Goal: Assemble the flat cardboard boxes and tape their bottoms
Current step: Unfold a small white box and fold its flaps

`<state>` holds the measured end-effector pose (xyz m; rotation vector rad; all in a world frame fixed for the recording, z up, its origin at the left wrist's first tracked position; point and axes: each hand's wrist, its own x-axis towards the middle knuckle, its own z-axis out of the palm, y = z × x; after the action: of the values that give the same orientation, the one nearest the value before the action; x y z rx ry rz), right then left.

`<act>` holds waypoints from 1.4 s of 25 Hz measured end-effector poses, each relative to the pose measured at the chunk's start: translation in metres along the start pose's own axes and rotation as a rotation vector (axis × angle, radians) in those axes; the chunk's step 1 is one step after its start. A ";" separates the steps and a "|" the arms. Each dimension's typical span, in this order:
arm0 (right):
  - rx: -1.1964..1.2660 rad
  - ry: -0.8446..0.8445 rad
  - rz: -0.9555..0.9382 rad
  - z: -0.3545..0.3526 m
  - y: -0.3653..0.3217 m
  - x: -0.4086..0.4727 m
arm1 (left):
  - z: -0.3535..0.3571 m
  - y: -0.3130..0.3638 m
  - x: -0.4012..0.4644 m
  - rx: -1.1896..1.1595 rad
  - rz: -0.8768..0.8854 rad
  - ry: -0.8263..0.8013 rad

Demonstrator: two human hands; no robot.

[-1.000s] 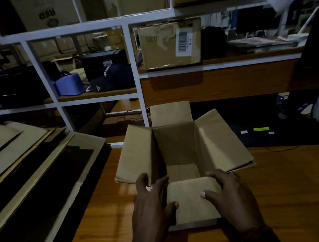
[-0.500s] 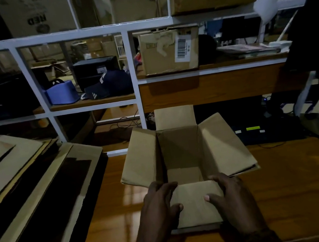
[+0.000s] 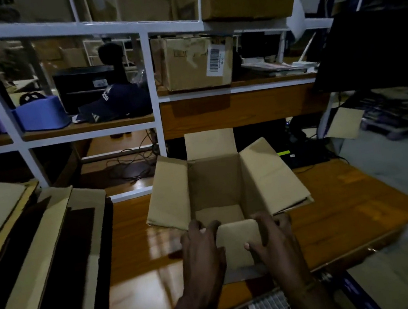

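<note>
In a dim storeroom lined with white shelving [image 3: 153,88], an open cardboard box [image 3: 218,186] stands on a wooden table [image 3: 341,208]. The left hand [image 3: 202,255] and right hand [image 3: 275,242] reach forward side by side, fingers curled over the edges of the box's near flap [image 3: 237,244], thumbs pressed on its face. Flat cardboard sheets [image 3: 25,231] lie stacked at left. The box's lower front is hidden behind the hands; shelf contents blur into shadow.
</note>
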<state>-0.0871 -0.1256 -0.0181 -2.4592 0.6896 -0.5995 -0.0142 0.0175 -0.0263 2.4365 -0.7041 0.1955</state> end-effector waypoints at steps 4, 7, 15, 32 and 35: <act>0.018 0.102 0.011 0.008 -0.010 -0.032 | -0.008 -0.012 -0.022 -0.057 0.028 0.034; 0.027 0.136 0.009 0.010 -0.018 -0.051 | -0.012 -0.019 -0.036 -0.093 0.052 0.061; 0.004 0.204 -0.066 0.000 -0.030 -0.108 | -0.025 -0.024 -0.087 -0.147 0.082 0.166; 0.157 0.371 -0.201 -0.069 -0.094 -0.270 | -0.147 0.003 -0.249 -0.117 0.149 0.302; 0.142 0.403 -0.200 -0.080 -0.106 -0.286 | -0.166 0.006 -0.261 -0.130 0.200 0.322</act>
<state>-0.3139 0.0890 0.0277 -2.3098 0.5284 -1.2011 -0.2355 0.2249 0.0363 2.1426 -0.7853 0.5879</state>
